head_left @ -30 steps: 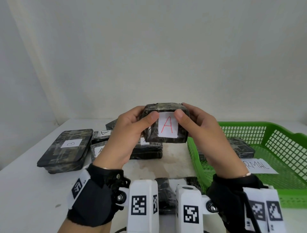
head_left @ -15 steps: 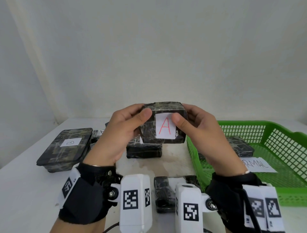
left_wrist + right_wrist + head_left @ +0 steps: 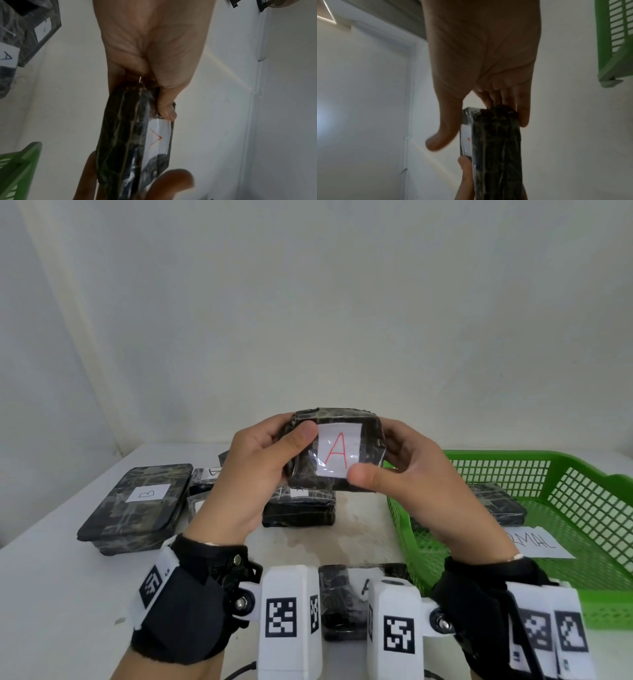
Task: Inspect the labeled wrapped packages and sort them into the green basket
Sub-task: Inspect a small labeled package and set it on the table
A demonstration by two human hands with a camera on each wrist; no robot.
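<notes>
Both hands hold one wrapped package (image 3: 337, 453) up at the centre of the head view, above the table. My left hand (image 3: 255, 470) grips its left end, thumb pressed on the front face just beside the white label (image 3: 337, 451), the other fingers curled round behind. My right hand (image 3: 416, 474) takes the right end, fingers wrapped behind and the thumb tip at the label's lower right corner. That label carries a red letter A and faces me. From the left wrist view I see the package edge-on, dark with pale marbled streaks under clear film, my thumb on its labelled side. The right wrist view shows the same narrow edge, with my right thumb standing a little off the labelled face.

Below and behind the held package another dark wrapped package (image 3: 298, 506) lies on the white table (image 3: 51, 594). Further left of centre lies a larger flat package (image 3: 137, 505) with a label reading B, and between the two sit smaller wrapped packages (image 3: 202, 484), partly hidden by my left hand. One more dark package (image 3: 342, 597) lies at the bottom centre, between my wrist cameras.

At the right of the frame stands the green basket (image 3: 582, 474). Inside it lie a dark wrapped package (image 3: 500, 503) and a white paper slip (image 3: 541, 544) with handwriting, partly covered by my right wrist.
</notes>
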